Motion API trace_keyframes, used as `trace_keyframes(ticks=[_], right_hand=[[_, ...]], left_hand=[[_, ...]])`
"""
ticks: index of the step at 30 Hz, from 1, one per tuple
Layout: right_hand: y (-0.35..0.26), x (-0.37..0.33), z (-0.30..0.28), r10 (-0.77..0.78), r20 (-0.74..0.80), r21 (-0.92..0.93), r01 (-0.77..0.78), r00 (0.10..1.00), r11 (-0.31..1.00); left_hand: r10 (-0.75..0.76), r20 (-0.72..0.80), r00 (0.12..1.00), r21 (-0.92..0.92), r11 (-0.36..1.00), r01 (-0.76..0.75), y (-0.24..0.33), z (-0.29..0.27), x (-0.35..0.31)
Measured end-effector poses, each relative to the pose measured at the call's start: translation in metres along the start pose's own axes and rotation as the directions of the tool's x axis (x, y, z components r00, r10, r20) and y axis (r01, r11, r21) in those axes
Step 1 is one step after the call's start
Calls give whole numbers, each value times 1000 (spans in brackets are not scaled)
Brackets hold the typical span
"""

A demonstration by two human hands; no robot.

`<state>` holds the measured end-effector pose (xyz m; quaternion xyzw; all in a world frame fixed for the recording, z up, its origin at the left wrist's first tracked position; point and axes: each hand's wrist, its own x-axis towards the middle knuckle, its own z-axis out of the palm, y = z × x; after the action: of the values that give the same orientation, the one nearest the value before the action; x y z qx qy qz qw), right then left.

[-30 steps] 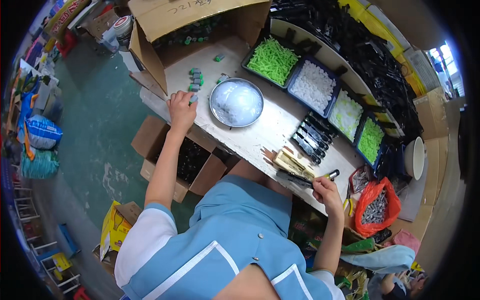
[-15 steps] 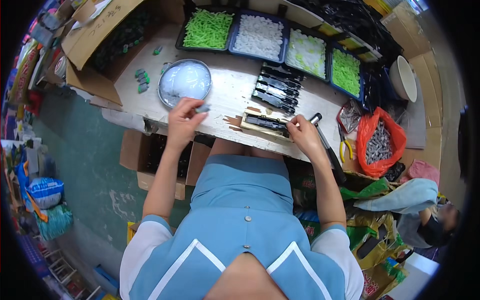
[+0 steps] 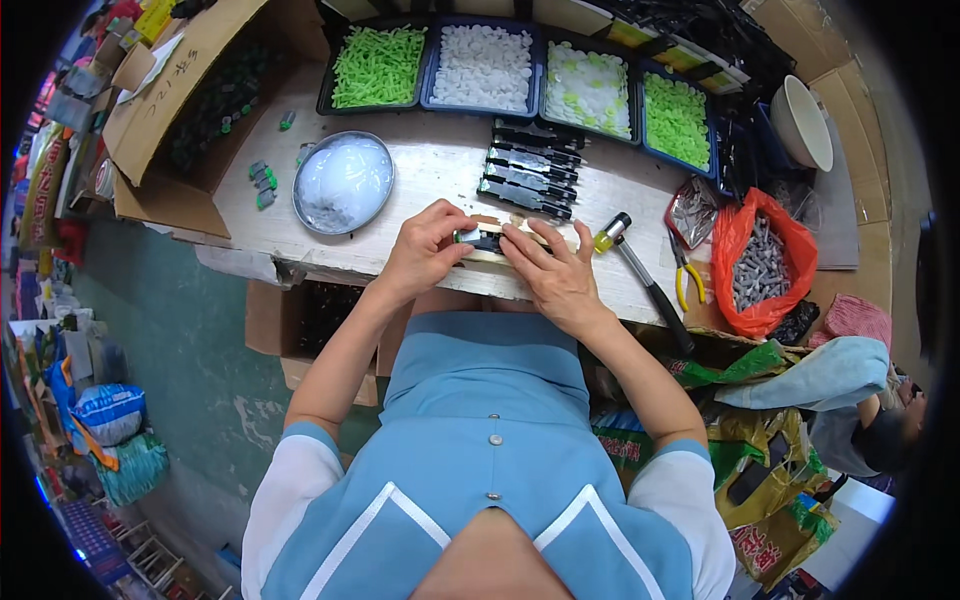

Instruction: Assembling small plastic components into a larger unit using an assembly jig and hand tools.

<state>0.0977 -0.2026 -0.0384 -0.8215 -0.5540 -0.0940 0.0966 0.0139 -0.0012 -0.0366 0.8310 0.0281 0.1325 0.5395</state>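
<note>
My left hand (image 3: 425, 250) pinches a small grey-and-green piece (image 3: 466, 237) between thumb and fingertips, against one end of a long black plastic part (image 3: 489, 241). That part lies in a pale wooden holder (image 3: 492, 258) at the table's front edge. My right hand (image 3: 560, 280) is spread over the other end, its fingertips resting on the part and holder, which they mostly hide. Just right of it lies a hammer (image 3: 650, 285) with a yellow-and-black head. Beyond the hands, several similar black parts (image 3: 528, 172) lie in a row.
A round metal dish (image 3: 345, 180) with whitish contents stands left, near loose grey-green pieces (image 3: 263, 184) and a cardboard box (image 3: 160, 120). Trays of green (image 3: 380, 65) and white pieces (image 3: 483, 65) line the back. Pliers (image 3: 686, 275) and a red bag (image 3: 740, 305) of grey pieces are right.
My left hand has moved right from beside the dish, bringing the small grey-green piece to the black part. My right hand has shifted left and spread over the part. The hammer's head is now uncovered.
</note>
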Motion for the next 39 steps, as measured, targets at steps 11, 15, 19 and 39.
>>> trace_keyframes(ticks=[11, 15, 19, 39], right_hand=[[8, -6, 16, 24, -38, 124, -19, 999, 992], [9, -6, 19, 9, -97, 89, 0, 995, 996], [6, -3, 17, 24, -89, 126, -12, 996, 992], [154, -42, -45, 634, -183, 58, -636, 751, 770]], left_hand=[[74, 210, 975, 128, 986, -102, 1, 7, 17], [-198, 180, 964, -67, 975, 213, -2, 5, 19], [-382, 118, 917, -462, 796, 391, -20, 9, 13], [26, -191, 981, 616, 782, 100, -8, -34, 156]])
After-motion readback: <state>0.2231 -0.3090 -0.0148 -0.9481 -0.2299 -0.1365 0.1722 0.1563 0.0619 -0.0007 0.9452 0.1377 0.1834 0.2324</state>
